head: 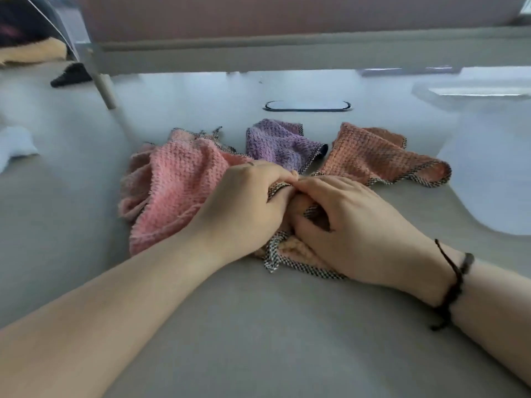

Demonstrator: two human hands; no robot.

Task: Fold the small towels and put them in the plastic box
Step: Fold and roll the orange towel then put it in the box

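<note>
Head view: left hand (244,196) and right hand (347,222) both pinching checked hem of peach waffle towel (290,248), fingers curled, seemingly bunching it; lying just right of pink waffle towel (175,185) on grey table (258,326).

Office-like room: grey desk (258,326) with cable slot (307,106).

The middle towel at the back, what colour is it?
Purple, with a black-and-white checked edge. It shows in the head view.
</note>
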